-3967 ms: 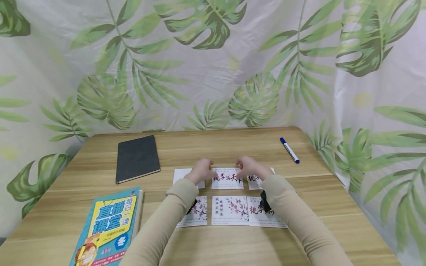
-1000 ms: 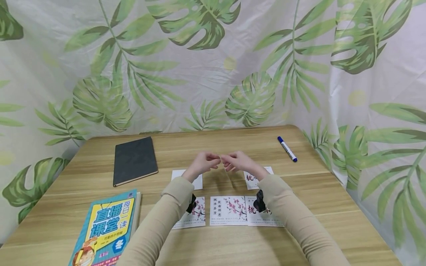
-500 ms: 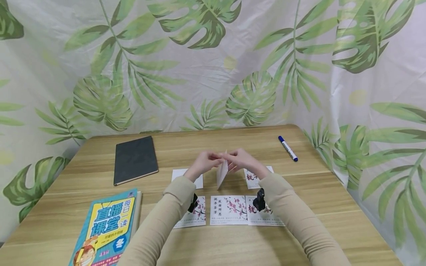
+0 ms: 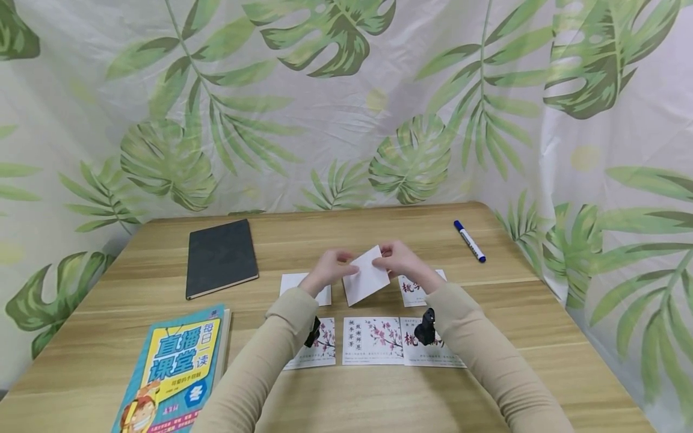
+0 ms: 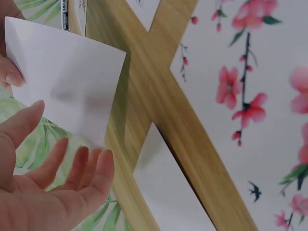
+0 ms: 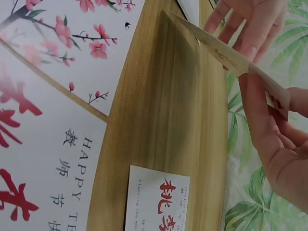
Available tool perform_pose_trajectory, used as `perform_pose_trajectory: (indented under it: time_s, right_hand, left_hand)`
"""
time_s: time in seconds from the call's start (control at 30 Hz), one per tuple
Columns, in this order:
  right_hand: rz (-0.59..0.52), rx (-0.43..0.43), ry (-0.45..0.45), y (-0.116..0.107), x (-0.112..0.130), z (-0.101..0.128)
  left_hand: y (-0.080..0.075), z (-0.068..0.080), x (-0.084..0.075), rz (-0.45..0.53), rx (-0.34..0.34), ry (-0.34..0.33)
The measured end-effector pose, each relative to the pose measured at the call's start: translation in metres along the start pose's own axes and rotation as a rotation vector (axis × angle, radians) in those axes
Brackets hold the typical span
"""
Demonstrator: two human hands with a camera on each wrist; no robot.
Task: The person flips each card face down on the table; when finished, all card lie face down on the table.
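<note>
A small white card [image 4: 364, 279] is raised off the table, tilted, its blank side facing the head camera. My right hand [image 4: 402, 260] pinches its upper right part between thumb and fingers. Red lettering on the other side of the card [image 6: 224, 54] shows in the right wrist view. My left hand [image 4: 330, 269] is at the card's left edge. In the left wrist view, the fingers of the left hand [image 5: 62, 187] are spread and relaxed, with the thumb tip overlapping the card's edge.
A blank card [image 4: 290, 281] and a red-lettered card [image 4: 412, 293] flank the hands. Nearer lie two blossom cards [image 4: 373, 341] [image 4: 326, 352] and another lettered card [image 4: 433, 356], partly under the sleeves. A black notebook [image 4: 222, 258], blue book [image 4: 178, 367] and marker [image 4: 470, 242] lie around them.
The middle card of the back row has been picked up from the table. It was edge-on half a second ago and has turned blank side toward me, while my hands have moved apart.
</note>
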State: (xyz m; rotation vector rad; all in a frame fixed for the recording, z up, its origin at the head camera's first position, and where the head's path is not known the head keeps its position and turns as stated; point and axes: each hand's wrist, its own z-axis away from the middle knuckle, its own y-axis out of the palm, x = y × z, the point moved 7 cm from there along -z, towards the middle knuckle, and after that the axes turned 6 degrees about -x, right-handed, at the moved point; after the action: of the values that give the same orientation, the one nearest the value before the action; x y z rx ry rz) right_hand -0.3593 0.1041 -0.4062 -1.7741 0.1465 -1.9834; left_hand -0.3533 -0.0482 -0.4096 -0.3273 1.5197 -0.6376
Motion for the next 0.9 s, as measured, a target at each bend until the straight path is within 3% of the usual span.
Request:
perform_pose_trajectory:
  time_s: [0.13, 0.23, 0.27, 0.37, 0.47, 0.5, 0.7, 0.9]
  right_hand:
    - [-0.03, -0.026, 0.019, -0.003, -0.002, 0.002]
    - [-0.045, -0.022, 0.028, -0.005, -0.004, 0.003]
    - [-0.046, -0.022, 0.029, -0.006, -0.005, 0.003]
    - [-0.031, -0.041, 0.037, -0.008, -0.008, 0.003]
    - [0.042, -0.084, 0.047, -0.011, -0.011, 0.002]
    - [0.077, -0.101, 0.049, -0.012, -0.012, 0.002]
    - [0.317, -0.168, 0.045, -0.016, -0.017, 0.001]
    - [0.474, -0.176, -0.028, -0.013, -0.016, 0.0]
  left_hand:
    - [-0.002, 0.001, 0.01, -0.002, -0.013, -0.07]
    - [-0.001, -0.006, 0.022, 0.024, -0.014, -0.091]
    - [0.002, -0.015, 0.031, 0.044, -0.014, -0.059]
    - [0.004, -0.02, 0.038, 0.075, -0.011, -0.062]
    - [0.003, -0.016, 0.034, 0.092, -0.032, -0.09]
    - [0.0, -0.008, 0.026, 0.08, -0.045, -0.129]
    - [-0.003, 0.0, 0.013, 0.038, -0.117, -0.13]
    - [-0.003, 0.0, 0.01, -0.038, -0.163, -0.129]
